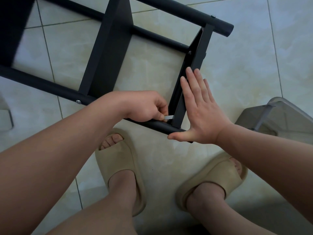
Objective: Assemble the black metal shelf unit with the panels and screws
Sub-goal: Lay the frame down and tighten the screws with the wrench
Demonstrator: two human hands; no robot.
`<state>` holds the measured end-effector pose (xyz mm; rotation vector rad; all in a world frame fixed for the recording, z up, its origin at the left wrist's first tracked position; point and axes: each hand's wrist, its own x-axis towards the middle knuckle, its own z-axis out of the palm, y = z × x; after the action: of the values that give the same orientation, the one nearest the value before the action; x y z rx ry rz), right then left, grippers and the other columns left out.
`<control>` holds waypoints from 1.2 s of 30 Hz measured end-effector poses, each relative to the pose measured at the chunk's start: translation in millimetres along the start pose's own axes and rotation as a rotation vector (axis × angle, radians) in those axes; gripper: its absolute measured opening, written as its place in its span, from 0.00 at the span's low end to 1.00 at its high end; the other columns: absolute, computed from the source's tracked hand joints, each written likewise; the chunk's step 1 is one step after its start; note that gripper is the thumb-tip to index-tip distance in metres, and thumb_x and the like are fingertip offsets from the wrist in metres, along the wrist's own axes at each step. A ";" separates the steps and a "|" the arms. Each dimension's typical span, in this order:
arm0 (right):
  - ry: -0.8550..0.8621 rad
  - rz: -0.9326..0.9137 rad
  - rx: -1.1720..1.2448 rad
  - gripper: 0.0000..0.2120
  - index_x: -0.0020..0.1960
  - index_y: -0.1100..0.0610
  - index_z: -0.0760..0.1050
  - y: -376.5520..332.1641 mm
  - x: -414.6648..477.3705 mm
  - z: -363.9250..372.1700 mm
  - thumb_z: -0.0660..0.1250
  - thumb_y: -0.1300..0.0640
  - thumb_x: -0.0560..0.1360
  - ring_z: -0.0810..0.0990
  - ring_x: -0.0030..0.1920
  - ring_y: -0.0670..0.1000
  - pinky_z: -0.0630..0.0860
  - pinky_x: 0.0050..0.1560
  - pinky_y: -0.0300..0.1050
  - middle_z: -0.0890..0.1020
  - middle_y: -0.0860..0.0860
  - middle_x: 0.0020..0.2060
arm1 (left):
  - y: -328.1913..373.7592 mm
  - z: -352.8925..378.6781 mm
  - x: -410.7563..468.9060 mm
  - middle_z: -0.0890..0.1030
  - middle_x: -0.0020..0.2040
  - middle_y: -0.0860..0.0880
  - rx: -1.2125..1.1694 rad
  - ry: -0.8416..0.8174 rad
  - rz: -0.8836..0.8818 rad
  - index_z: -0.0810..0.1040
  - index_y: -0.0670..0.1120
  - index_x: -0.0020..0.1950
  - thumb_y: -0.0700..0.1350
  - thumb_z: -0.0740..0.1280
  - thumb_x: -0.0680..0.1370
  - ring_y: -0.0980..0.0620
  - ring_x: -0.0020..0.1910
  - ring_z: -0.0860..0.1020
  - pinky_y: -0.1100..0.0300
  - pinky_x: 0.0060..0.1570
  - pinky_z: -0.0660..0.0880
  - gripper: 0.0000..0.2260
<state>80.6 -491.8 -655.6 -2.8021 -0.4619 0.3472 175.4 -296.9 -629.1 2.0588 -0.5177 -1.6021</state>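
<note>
1 head-worn camera looks steeply down, close above the hands and floor point(237, 65).

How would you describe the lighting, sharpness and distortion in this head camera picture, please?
Head view: soft, dim, even light, with faint glare on the floor tiles; the left hand and right hand are fairly sharp, as is the black shelf frame; wide-angle bending curves the tile lines and stretches the forearms near the edges; the clear container looks hazy.

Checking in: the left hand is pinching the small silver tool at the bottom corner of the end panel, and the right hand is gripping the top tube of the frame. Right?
Not quite. In the head view the right hand is open, flat against the end panel, not gripping the top tube. The left hand does pinch the small silver tool at that panel's bottom corner.
</note>
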 end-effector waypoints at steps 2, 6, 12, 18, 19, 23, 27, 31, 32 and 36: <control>0.001 0.001 0.000 0.65 0.81 0.67 0.44 -0.2 0.0 0.0 0.55 0.17 0.67 0.39 0.81 0.62 0.43 0.80 0.64 0.44 0.63 0.81 | -0.8 0.6 0.8 0.79 0.37 0.55 -0.002 -0.003 -0.008 0.80 0.52 0.44 0.45 0.68 0.80 0.55 0.37 0.74 0.59 0.39 0.68 0.06; -0.004 0.005 0.001 0.65 0.81 0.67 0.44 -1.4 -0.3 0.8 0.56 0.18 0.66 0.37 0.81 0.62 0.43 0.80 0.64 0.43 0.63 0.81 | -4.3 -0.9 0.6 0.80 0.35 0.59 0.002 0.041 -0.010 0.81 0.57 0.41 0.47 0.70 0.79 0.59 0.38 0.76 0.61 0.39 0.68 0.07; -0.002 0.005 0.007 0.65 0.81 0.67 0.44 -1.5 -0.1 1.3 0.55 0.18 0.66 0.37 0.81 0.62 0.44 0.80 0.64 0.43 0.64 0.81 | -4.1 -2.2 1.1 0.83 0.41 0.60 0.106 0.211 0.068 0.84 0.56 0.50 0.48 0.71 0.78 0.65 0.40 0.79 0.69 0.39 0.70 0.04; 0.011 -0.002 0.014 0.64 0.81 0.67 0.45 -1.3 0.0 1.5 0.56 0.18 0.67 0.38 0.81 0.62 0.44 0.80 0.64 0.44 0.64 0.81 | -0.4 -6.3 2.9 0.82 0.47 0.53 -0.110 0.212 0.097 0.81 0.53 0.47 0.46 0.69 0.79 0.57 0.48 0.79 0.61 0.50 0.77 0.03; 0.010 -0.002 0.015 0.64 0.81 0.67 0.45 -1.4 0.0 1.2 0.56 0.18 0.67 0.38 0.81 0.62 0.44 0.80 0.64 0.44 0.64 0.81 | 0.5 -4.7 5.0 0.82 0.47 0.51 -0.212 0.202 0.082 0.81 0.50 0.47 0.45 0.68 0.79 0.56 0.47 0.79 0.60 0.49 0.78 0.03; 0.000 0.002 0.011 0.65 0.81 0.67 0.46 -2.2 0.1 0.3 0.57 0.18 0.66 0.39 0.81 0.63 0.44 0.80 0.64 0.45 0.64 0.81 | 1.1 3.3 14.3 0.83 0.40 0.52 -0.423 0.215 0.000 0.81 0.44 0.50 0.44 0.68 0.81 0.58 0.41 0.82 0.65 0.40 0.80 0.04; -0.010 0.004 0.010 0.65 0.81 0.68 0.45 -2.3 0.2 -1.0 0.57 0.18 0.66 0.38 0.81 0.63 0.44 0.80 0.65 0.44 0.64 0.81 | 3.7 8.3 19.2 0.84 0.34 0.53 -0.453 0.262 0.003 0.82 0.45 0.48 0.42 0.70 0.79 0.60 0.36 0.83 0.66 0.38 0.80 0.02; -0.014 0.006 0.012 0.65 0.81 0.68 0.45 -2.8 -0.2 -1.6 0.57 0.18 0.66 0.38 0.81 0.63 0.44 0.80 0.65 0.44 0.64 0.81 | 5.8 7.0 17.7 0.85 0.34 0.53 -0.563 0.234 0.003 0.82 0.45 0.48 0.43 0.69 0.80 0.58 0.36 0.83 0.63 0.41 0.81 0.04; -0.014 0.006 0.014 0.65 0.81 0.68 0.45 -2.7 -0.2 -1.9 0.57 0.18 0.66 0.38 0.81 0.63 0.44 0.80 0.65 0.44 0.64 0.81 | 5.8 6.0 16.8 0.85 0.34 0.53 -0.573 0.225 0.002 0.82 0.45 0.47 0.43 0.68 0.80 0.58 0.36 0.83 0.62 0.42 0.81 0.05; -0.018 0.008 0.012 0.65 0.81 0.68 0.45 -3.4 0.2 -2.0 0.57 0.18 0.66 0.38 0.81 0.63 0.43 0.80 0.64 0.44 0.64 0.81 | 4.5 4.0 14.2 0.85 0.35 0.53 -0.491 0.207 0.007 0.82 0.46 0.48 0.44 0.67 0.81 0.59 0.36 0.82 0.62 0.44 0.80 0.05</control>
<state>80.4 -489.1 -652.7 -2.7915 -0.4517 0.3763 174.9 -309.1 -638.4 1.8088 -0.0465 -1.3260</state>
